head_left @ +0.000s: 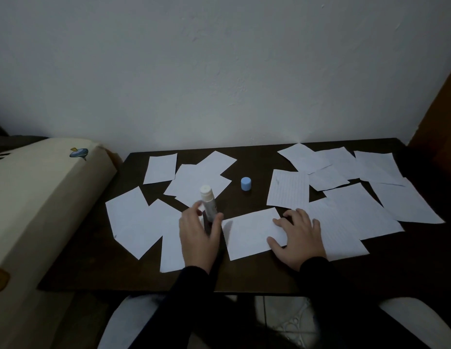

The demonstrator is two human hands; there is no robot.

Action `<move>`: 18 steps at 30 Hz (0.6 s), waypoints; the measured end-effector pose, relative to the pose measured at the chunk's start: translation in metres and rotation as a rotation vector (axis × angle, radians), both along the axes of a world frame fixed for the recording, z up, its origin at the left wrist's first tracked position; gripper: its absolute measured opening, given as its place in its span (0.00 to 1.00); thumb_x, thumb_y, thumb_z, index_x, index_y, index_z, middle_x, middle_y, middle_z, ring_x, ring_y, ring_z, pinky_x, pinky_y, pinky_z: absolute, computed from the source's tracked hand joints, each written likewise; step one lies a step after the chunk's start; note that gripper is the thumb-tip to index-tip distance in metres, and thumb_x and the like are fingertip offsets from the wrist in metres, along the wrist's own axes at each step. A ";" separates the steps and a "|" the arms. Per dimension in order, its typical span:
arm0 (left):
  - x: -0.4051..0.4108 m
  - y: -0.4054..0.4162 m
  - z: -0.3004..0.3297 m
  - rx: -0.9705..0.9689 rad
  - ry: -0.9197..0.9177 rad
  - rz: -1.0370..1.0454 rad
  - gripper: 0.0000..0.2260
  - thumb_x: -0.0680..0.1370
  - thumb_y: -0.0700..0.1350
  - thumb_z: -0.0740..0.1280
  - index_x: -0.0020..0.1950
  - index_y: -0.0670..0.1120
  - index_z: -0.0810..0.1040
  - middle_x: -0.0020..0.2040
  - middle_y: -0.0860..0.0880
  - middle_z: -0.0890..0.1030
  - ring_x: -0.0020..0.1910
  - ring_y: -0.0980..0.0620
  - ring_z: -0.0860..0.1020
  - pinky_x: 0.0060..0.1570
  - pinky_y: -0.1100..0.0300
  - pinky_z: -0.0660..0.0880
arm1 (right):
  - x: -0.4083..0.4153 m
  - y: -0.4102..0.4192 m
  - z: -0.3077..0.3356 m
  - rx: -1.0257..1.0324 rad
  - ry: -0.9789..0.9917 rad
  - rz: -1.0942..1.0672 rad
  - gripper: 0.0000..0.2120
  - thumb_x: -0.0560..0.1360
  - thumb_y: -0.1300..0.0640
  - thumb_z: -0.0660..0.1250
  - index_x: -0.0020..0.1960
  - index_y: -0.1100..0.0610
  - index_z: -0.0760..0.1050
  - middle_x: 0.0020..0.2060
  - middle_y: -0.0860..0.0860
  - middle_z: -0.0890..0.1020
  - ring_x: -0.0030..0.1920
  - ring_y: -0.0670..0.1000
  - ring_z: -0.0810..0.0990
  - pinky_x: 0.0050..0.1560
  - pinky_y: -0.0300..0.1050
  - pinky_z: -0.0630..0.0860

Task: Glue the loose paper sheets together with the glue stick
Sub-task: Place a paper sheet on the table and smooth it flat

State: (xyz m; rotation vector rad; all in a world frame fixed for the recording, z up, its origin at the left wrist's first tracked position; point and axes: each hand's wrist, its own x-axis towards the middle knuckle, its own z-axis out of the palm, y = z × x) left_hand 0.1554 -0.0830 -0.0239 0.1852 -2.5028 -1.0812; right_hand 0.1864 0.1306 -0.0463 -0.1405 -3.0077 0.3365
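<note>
My left hand (pixel 199 238) holds an uncapped white glue stick (pixel 208 201) upright between thumb and fingers, its tip pointing up. The stick's light blue cap (pixel 246 184) stands on the dark table (pixel 244 278) a little behind and to the right. My right hand (pixel 298 238) rests flat on the right edge of a white paper sheet (pixel 249 234) lying near the table's front. Several more loose sheets lie scattered on the left (pixel 136 222) and on the right (pixel 355 205), some of them lined.
A cream-coloured box-like object (pixel 43 197) with a small sticker leans against the table's left side. A pale wall (pixel 219 71) stands directly behind the table. A white chair edge (pixel 418 318) shows at the bottom right.
</note>
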 end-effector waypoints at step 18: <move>0.010 0.006 -0.013 -0.391 -0.347 -0.412 0.24 0.79 0.61 0.61 0.73 0.55 0.69 0.75 0.60 0.65 0.72 0.50 0.59 0.70 0.50 0.58 | 0.007 0.025 0.016 -0.568 0.196 -0.321 0.14 0.76 0.64 0.64 0.60 0.52 0.76 0.61 0.52 0.73 0.63 0.52 0.71 0.60 0.42 0.68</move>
